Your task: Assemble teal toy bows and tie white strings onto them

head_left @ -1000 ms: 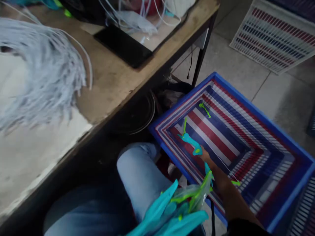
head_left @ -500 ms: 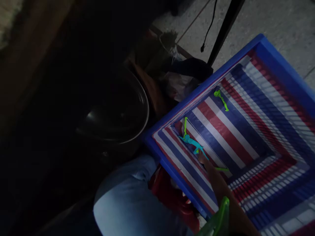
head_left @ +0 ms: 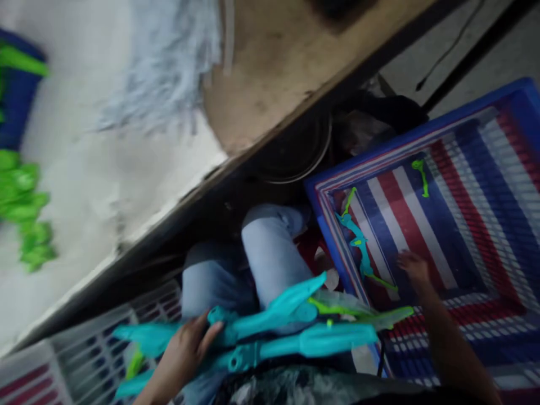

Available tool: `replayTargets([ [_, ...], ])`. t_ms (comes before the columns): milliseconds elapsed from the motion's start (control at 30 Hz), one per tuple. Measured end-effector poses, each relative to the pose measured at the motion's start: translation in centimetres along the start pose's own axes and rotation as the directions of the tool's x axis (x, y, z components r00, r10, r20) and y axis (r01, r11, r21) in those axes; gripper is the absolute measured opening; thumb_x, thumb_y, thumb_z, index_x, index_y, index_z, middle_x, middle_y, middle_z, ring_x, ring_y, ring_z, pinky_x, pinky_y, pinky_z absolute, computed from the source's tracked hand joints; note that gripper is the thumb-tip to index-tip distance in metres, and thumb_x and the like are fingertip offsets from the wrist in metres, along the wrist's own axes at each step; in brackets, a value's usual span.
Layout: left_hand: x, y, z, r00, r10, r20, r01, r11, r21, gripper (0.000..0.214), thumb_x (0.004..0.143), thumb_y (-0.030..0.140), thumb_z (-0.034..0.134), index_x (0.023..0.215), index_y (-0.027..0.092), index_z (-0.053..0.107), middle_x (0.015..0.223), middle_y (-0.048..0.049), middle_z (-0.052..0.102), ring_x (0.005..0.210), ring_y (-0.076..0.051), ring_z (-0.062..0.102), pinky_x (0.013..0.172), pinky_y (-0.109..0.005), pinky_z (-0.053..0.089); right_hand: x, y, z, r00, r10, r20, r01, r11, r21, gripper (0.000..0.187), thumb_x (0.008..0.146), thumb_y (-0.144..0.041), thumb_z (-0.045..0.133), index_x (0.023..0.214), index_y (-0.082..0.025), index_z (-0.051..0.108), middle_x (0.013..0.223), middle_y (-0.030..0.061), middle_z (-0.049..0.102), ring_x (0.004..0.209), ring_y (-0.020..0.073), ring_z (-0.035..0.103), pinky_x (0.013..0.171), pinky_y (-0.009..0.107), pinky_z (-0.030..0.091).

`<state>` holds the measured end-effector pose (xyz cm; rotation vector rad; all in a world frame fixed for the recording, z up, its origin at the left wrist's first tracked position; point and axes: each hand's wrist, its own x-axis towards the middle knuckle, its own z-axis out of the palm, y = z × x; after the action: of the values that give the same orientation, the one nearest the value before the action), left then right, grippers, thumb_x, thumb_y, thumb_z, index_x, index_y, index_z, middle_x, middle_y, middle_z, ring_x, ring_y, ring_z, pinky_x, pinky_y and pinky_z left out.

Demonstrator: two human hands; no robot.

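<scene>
My left hand (head_left: 183, 351) is closed around two long turquoise plastic pieces (head_left: 274, 320) held side by side above my lap. Lime-green parts (head_left: 354, 306), one with a clear film-like panel, stick out at their right end. My right hand (head_left: 415, 269) is over the blue crate (head_left: 468, 93), fingers apart, with nothing visible in it. Inside that crate, a similar turquoise piece with green ends (head_left: 360, 247) lies along the left side, apart from my right hand. A small lime-green piece (head_left: 422, 177) rests farther back.
A worktable (head_left: 278, 73) runs diagonally across the upper left, its edge beyond my knees. On it are a pile of lime-green parts (head_left: 31, 214) and a blue container (head_left: 19, 90). A pale slatted crate (head_left: 63, 360) stands at lower left. Striped sheeting lines the blue crate.
The view has swung left, bringing the worktable and my left hand with its turquoise pieces into sight. My right hand has come away from the turquoise piece lying in the crate.
</scene>
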<state>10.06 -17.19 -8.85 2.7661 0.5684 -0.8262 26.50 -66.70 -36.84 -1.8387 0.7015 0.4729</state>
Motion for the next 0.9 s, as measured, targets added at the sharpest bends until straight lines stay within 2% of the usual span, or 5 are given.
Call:
replayTargets([
  [200,2.0,-0.5,-2.5,0.95,-0.277,0.143,0.257,0.956,0.143,0.039,0.096,0.039,0.03,0.107,0.015,0.059,0.09,-0.0138,0.072,0.091,-0.028,0.069,0.075,-0.031,0.048,-5.8,-15.4,-1.3,0.746,-0.576,-0.334,0.58,0.809,-0.101,0.026,0.084,-0.043,0.06,0.104,-0.029,0.067,0.084,0.0131,0.068,0.076,0.0309,0.067,0.072,0.05,0.051],
  [300,2.9,-1.0,-3.4,0.955,-0.297,0.023,0.294,0.95,0.103,0.043,0.098,0.044,0.028,0.106,0.015,0.059,0.095,-0.0151,0.071,0.096,-0.03,0.067,0.076,-0.032,0.047,-18.2,-22.1,4.3,0.235,-0.965,0.118,0.938,0.193,-0.289,0.036,0.088,-0.027,0.057,0.122,-0.037,0.059,0.096,0.0074,0.069,0.095,0.0295,0.065,0.084,0.049,0.051],
  [400,4.0,-2.0,-3.4,0.96,-0.268,-0.081,0.262,0.962,-0.075,0.05,0.098,0.051,0.024,0.105,0.015,0.059,0.101,-0.0158,0.069,0.102,-0.031,0.065,0.079,-0.034,0.048,-29.2,-22.8,12.9,-0.212,-0.671,0.71,0.966,-0.254,0.048,0.047,0.086,-0.03,0.061,0.132,-0.026,0.051,0.116,0.0094,0.065,0.108,0.0292,0.059,0.096,0.049,0.046],
  [600,5.2,-3.4,-3.0,0.943,-0.226,-0.242,0.144,0.938,-0.315,0.054,0.097,0.054,0.028,0.109,0.01,0.058,0.098,-0.0196,0.069,0.098,-0.032,0.066,0.081,-0.038,0.049,-34.6,-19.0,20.2,-0.019,-0.222,0.975,0.892,-0.443,-0.083,0.075,0.074,-0.039,0.077,0.139,-0.02,0.046,0.095,0.0112,0.067,0.089,0.0281,0.062,0.079,0.04,0.048],
  [900,5.7,-3.7,-2.8,0.943,-0.167,-0.288,0.028,0.902,-0.431,0.044,0.097,0.04,0.039,0.119,0.007,0.057,0.092,-0.0212,0.07,0.093,-0.031,0.069,0.077,-0.036,0.051,-36.1,-35.7,36.7,-0.231,-0.454,0.86,0.877,-0.481,-0.018,0.024,0.092,-0.026,0.054,0.11,-0.017,0.066,0.102,0.0113,0.064,0.098,0.024,0.056,0.086,0.035,0.046],
])
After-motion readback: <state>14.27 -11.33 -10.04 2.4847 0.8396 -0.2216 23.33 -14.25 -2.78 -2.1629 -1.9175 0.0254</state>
